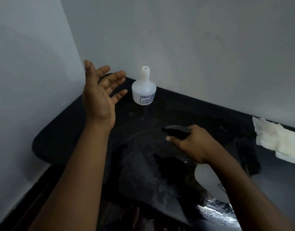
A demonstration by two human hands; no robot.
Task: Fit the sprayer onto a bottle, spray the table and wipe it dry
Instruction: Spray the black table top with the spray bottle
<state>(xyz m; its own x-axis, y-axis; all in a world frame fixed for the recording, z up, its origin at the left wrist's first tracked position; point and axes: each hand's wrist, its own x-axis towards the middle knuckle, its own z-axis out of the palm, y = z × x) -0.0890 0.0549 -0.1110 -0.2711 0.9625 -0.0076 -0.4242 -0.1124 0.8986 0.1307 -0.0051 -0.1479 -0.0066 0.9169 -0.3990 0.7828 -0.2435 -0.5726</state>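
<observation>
Black table (pixel 63 139), surface smeared wet; spraying step in hand, judged. Paper towel (pixel 276 140) lies far right. Capless white bottle (pixel 143 90) stands in corner. Left hand (pixel 100 95) spread, empty. Right hand (pixel 193 145) grips black sprayer (pixel 176 130) fitted on second bottle (pixel 208 179). Next: fetch towel, wipe.

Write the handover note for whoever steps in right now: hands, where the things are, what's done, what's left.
Left hand: open, palm up, raised above the table's far left corner, holding nothing.
Right hand: closed on the black sprayer head, over the middle of the black table. A white bottle shows under that wrist; whether the sprayer is screwed onto it cannot be told.
A second white bottle stands uncapped at the far corner, by the wall.
White paper towel lies at the table's right edge, untouched.
Done: the tabletop looks streaked, possibly already sprayed.
Left: confirm the sprayer fit, finish spraying, wipe dry with the towel.
</observation>
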